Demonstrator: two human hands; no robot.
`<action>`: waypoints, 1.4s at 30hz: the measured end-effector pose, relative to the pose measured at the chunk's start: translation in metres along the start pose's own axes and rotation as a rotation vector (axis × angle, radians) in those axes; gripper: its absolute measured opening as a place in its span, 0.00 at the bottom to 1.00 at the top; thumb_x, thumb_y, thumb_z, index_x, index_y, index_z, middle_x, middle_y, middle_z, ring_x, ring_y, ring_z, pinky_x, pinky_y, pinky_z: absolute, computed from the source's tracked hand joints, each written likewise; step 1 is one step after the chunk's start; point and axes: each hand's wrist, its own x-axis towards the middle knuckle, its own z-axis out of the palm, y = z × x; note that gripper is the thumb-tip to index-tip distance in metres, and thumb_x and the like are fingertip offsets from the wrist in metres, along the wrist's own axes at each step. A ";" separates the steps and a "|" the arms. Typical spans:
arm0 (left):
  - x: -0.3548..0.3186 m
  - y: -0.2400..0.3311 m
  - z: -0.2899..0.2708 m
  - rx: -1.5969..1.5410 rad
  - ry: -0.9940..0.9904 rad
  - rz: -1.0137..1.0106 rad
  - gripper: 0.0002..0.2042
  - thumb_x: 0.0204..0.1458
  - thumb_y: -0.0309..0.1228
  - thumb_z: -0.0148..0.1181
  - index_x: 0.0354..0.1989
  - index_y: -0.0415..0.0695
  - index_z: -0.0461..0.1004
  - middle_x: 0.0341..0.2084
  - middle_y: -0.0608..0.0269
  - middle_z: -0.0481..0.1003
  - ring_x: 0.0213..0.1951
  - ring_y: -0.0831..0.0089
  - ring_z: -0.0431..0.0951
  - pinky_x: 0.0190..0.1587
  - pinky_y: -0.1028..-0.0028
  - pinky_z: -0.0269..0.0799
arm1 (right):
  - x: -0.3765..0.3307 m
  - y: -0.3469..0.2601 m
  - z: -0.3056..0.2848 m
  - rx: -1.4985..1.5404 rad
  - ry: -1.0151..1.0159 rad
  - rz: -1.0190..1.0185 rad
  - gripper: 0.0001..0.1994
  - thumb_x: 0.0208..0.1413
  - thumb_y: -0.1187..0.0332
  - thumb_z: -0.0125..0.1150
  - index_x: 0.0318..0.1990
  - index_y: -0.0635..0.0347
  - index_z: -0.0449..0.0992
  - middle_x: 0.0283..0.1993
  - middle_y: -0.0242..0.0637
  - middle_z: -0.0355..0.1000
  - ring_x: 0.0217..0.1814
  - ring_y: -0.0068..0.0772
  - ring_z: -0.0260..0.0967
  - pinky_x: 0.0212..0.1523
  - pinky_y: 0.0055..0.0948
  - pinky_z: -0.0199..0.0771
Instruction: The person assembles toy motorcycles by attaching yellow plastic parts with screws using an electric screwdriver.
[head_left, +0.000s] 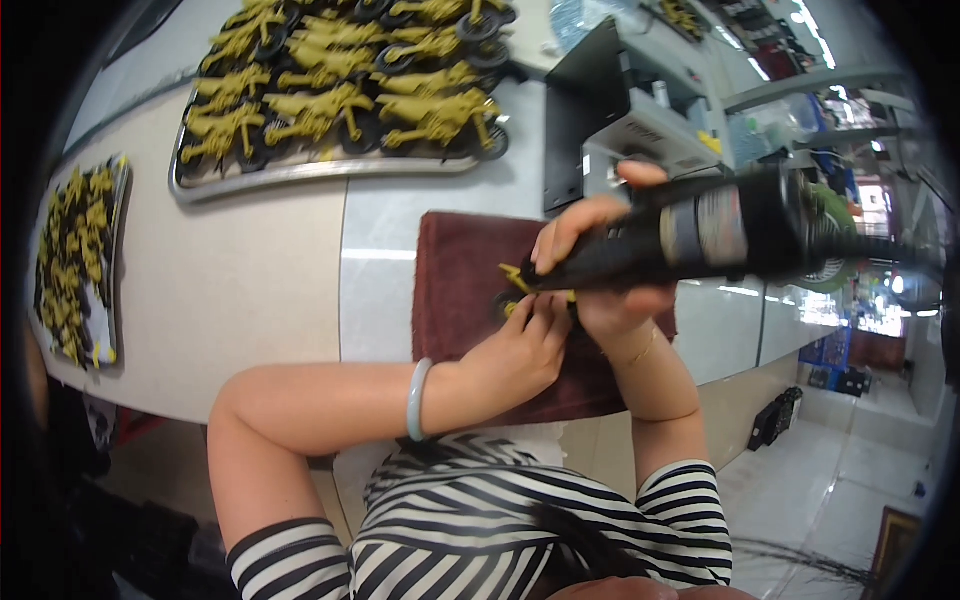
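Observation:
My right hand (pixel 618 310) is wrapped round a black corded electric screwdriver (pixel 655 235), held sloping with its narrow end toward the left. Under that end, my left hand (pixel 515 355) pinches a small yellow toy motorcycle (pixel 513 273) with black wheels. Fingers and the tool cover most of the toy, and the screwdriver's tip cannot be made out. Both hands are over a folded maroon cloth (pixel 450 270) on the table.
A metal-rimmed tray (pixel 320 178) with rows of yellow toy motorcycles (pixel 320 110) stands at the back left. Another tray (pixel 122 235) of yellow pieces lies far left. Beyond the screwdriver is a boxy black and grey device (pixel 650 135). The tool's cord (pixel 865 248) runs off right.

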 end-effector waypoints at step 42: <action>-0.004 0.012 0.018 0.006 0.028 -0.009 0.16 0.44 0.31 0.48 0.35 0.31 0.73 0.34 0.49 0.73 0.40 0.59 0.72 0.46 0.69 0.67 | -0.033 -0.017 0.000 -0.046 0.021 -0.158 0.49 0.36 0.29 0.43 0.59 0.52 0.35 0.30 0.43 0.66 0.28 0.36 0.68 0.37 0.37 0.72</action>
